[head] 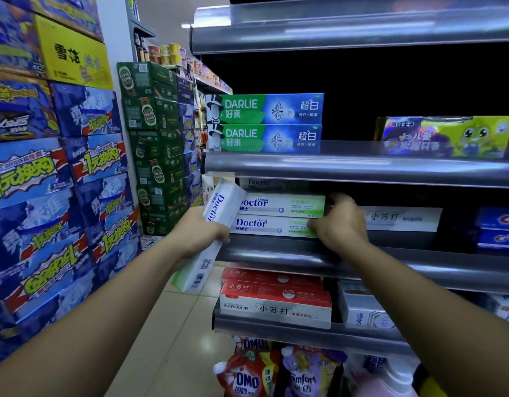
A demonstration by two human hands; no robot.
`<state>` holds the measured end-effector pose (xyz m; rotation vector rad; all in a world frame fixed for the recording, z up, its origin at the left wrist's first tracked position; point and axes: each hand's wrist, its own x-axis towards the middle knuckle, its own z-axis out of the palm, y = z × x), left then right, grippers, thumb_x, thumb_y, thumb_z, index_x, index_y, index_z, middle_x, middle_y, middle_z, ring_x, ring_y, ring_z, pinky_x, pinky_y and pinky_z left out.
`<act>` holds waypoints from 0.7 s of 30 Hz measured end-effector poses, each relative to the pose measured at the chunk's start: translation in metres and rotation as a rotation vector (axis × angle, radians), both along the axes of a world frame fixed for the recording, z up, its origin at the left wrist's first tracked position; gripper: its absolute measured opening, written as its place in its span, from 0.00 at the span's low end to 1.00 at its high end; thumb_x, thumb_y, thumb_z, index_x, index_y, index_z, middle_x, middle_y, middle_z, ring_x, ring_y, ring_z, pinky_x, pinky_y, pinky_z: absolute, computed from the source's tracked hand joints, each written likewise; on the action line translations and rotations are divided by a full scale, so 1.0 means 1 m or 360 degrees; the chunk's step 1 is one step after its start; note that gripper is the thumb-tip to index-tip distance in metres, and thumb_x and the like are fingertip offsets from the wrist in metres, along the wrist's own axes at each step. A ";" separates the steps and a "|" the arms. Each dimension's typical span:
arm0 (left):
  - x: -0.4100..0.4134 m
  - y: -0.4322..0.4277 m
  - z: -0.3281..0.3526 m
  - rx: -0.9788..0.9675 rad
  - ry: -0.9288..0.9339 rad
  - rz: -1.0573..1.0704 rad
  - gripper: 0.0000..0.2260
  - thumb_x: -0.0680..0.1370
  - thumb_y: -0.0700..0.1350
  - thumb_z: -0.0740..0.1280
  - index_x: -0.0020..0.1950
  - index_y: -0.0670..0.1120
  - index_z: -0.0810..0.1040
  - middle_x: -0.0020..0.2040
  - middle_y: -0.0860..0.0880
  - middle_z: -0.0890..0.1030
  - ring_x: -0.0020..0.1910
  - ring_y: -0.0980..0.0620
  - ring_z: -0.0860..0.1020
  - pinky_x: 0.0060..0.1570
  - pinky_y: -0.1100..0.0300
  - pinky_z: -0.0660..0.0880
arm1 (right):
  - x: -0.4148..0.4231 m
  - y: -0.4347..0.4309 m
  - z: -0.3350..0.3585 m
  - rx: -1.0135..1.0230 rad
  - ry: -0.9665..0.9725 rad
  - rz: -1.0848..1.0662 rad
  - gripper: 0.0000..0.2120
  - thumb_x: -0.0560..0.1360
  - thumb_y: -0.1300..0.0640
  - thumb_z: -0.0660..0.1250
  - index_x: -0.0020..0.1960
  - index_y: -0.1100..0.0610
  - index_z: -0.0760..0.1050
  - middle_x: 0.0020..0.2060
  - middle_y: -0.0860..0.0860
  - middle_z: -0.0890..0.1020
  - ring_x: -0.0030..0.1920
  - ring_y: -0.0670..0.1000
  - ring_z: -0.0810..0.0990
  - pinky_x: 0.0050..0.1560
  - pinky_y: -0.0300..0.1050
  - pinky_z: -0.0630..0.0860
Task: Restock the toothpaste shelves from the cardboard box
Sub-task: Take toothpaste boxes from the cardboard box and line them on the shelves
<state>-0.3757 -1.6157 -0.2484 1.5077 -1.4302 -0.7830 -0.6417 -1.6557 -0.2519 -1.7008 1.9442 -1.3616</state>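
Observation:
My left hand (pixel 201 233) grips a white Doctor toothpaste box (pixel 219 213), held tilted and nearly upright in front of the left end of the middle shelf (pixel 276 255). Two white-and-green Doctor boxes (pixel 276 216) lie stacked on that shelf. My right hand (pixel 340 222) holds the right end of that stack, fingers curled around the ends of both boxes. The cardboard box is out of view.
Two Darlie boxes (pixel 264 123) sit on the shelf above, with a children's toothpaste box (pixel 448 136) to the right. Red Garnier boxes (pixel 273 299) fill the shelf below. Detergent bags (pixel 247 373) stand at the bottom. Stacked drink cartons (pixel 61 181) wall the aisle's left side.

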 end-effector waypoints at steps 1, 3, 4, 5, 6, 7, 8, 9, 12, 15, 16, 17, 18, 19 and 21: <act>-0.001 -0.002 0.003 0.0034 0.0006 -0.0017 0.17 0.61 0.38 0.75 0.49 0.40 0.80 0.44 0.39 0.82 0.40 0.41 0.79 0.40 0.53 0.77 | 0.001 -0.004 0.002 0.0033 -0.0002 -0.0027 0.18 0.70 0.61 0.75 0.57 0.51 0.76 0.44 0.52 0.80 0.44 0.57 0.78 0.44 0.48 0.78; -0.004 -0.003 0.007 0.0078 0.0031 -0.0035 0.15 0.65 0.34 0.74 0.50 0.40 0.80 0.43 0.40 0.81 0.38 0.42 0.78 0.35 0.56 0.76 | 0.004 -0.008 0.003 0.0075 0.0016 -0.0046 0.14 0.71 0.61 0.74 0.54 0.53 0.75 0.46 0.54 0.81 0.45 0.58 0.79 0.45 0.48 0.79; -0.005 -0.003 0.009 0.0090 0.0037 -0.0034 0.14 0.66 0.33 0.73 0.50 0.41 0.79 0.42 0.41 0.81 0.38 0.43 0.78 0.33 0.58 0.76 | 0.004 -0.008 0.002 0.0088 0.0026 -0.0046 0.13 0.71 0.60 0.74 0.53 0.53 0.75 0.47 0.55 0.82 0.45 0.59 0.79 0.45 0.48 0.79; -0.007 -0.003 0.010 0.0092 0.0034 -0.0035 0.13 0.66 0.32 0.73 0.49 0.41 0.79 0.41 0.42 0.81 0.38 0.44 0.78 0.32 0.58 0.75 | 0.004 -0.007 0.002 0.0096 0.0032 -0.0051 0.13 0.71 0.59 0.74 0.53 0.54 0.75 0.47 0.55 0.81 0.45 0.59 0.79 0.44 0.48 0.78; -0.008 -0.001 0.010 0.0087 0.0034 -0.0034 0.13 0.67 0.32 0.73 0.49 0.42 0.78 0.41 0.42 0.80 0.38 0.44 0.78 0.32 0.58 0.75 | 0.003 -0.004 0.001 0.0099 0.0038 -0.0060 0.15 0.71 0.57 0.75 0.54 0.54 0.74 0.47 0.55 0.81 0.44 0.59 0.78 0.44 0.49 0.78; -0.009 0.002 0.010 0.0063 0.0050 -0.0023 0.13 0.67 0.32 0.73 0.48 0.43 0.78 0.42 0.43 0.80 0.38 0.44 0.78 0.33 0.58 0.75 | 0.002 0.001 0.002 0.0080 0.0056 -0.0068 0.18 0.71 0.56 0.75 0.57 0.54 0.74 0.46 0.55 0.80 0.44 0.59 0.78 0.43 0.49 0.78; -0.009 0.006 0.009 0.0011 0.0077 0.0012 0.13 0.67 0.32 0.73 0.48 0.44 0.78 0.42 0.43 0.81 0.38 0.44 0.78 0.34 0.57 0.75 | 0.001 0.008 0.002 0.0031 0.0085 -0.0066 0.21 0.71 0.55 0.75 0.61 0.53 0.73 0.45 0.54 0.79 0.43 0.58 0.77 0.43 0.49 0.77; -0.009 0.011 0.007 -0.0071 0.0090 0.0092 0.13 0.67 0.33 0.74 0.47 0.45 0.78 0.42 0.43 0.81 0.38 0.45 0.78 0.34 0.57 0.75 | 0.001 0.017 0.002 -0.0054 0.0117 -0.0047 0.23 0.71 0.53 0.74 0.64 0.53 0.72 0.46 0.53 0.79 0.44 0.58 0.76 0.44 0.49 0.77; -0.007 0.035 -0.004 -0.0282 0.0077 0.0370 0.12 0.65 0.36 0.76 0.44 0.48 0.79 0.41 0.48 0.83 0.38 0.46 0.80 0.33 0.59 0.73 | 0.008 0.060 -0.007 -0.0337 0.0174 0.0158 0.20 0.75 0.50 0.72 0.64 0.48 0.72 0.50 0.47 0.80 0.50 0.51 0.78 0.49 0.50 0.78; -0.009 0.060 -0.015 -0.0164 0.0340 0.0321 0.13 0.67 0.33 0.74 0.47 0.47 0.81 0.42 0.46 0.85 0.40 0.45 0.81 0.36 0.57 0.75 | 0.027 0.108 -0.025 -0.0390 0.0267 0.0505 0.13 0.74 0.45 0.71 0.57 0.41 0.73 0.47 0.36 0.76 0.50 0.40 0.77 0.49 0.42 0.78; -0.012 0.067 -0.018 -0.0096 0.0488 0.0241 0.14 0.68 0.31 0.73 0.49 0.46 0.81 0.44 0.44 0.85 0.40 0.45 0.81 0.38 0.56 0.76 | 0.033 0.122 -0.030 -0.0395 0.0295 0.0655 0.13 0.73 0.42 0.70 0.55 0.37 0.71 0.47 0.34 0.75 0.51 0.39 0.77 0.49 0.38 0.77; -0.015 0.073 -0.021 -0.0042 0.0652 0.0149 0.15 0.70 0.30 0.72 0.52 0.44 0.81 0.45 0.42 0.86 0.41 0.44 0.82 0.40 0.54 0.78 | 0.040 0.134 -0.035 -0.0395 0.0335 0.0817 0.15 0.72 0.38 0.70 0.55 0.35 0.69 0.49 0.33 0.75 0.53 0.38 0.76 0.50 0.36 0.75; -0.019 0.077 -0.024 0.0012 0.0822 0.0073 0.15 0.71 0.31 0.71 0.55 0.42 0.81 0.47 0.39 0.85 0.42 0.42 0.82 0.43 0.52 0.79 | 0.048 0.145 -0.040 -0.0388 0.0399 0.0974 0.20 0.69 0.35 0.71 0.57 0.35 0.68 0.52 0.33 0.73 0.56 0.37 0.75 0.51 0.36 0.75; -0.023 0.080 -0.025 0.0077 0.1000 0.0011 0.15 0.73 0.32 0.71 0.58 0.40 0.80 0.48 0.35 0.83 0.45 0.41 0.81 0.48 0.47 0.79 | 0.054 0.152 -0.045 -0.0372 0.0481 0.1101 0.26 0.67 0.32 0.72 0.61 0.34 0.67 0.56 0.32 0.71 0.59 0.38 0.73 0.51 0.36 0.74; -0.030 0.084 -0.026 0.0253 0.1362 -0.0115 0.16 0.75 0.36 0.71 0.62 0.36 0.77 0.51 0.32 0.80 0.49 0.38 0.79 0.56 0.41 0.76 | 0.063 0.159 -0.057 -0.0358 0.0638 0.1204 0.37 0.63 0.29 0.74 0.67 0.36 0.62 0.62 0.33 0.64 0.62 0.39 0.70 0.49 0.36 0.73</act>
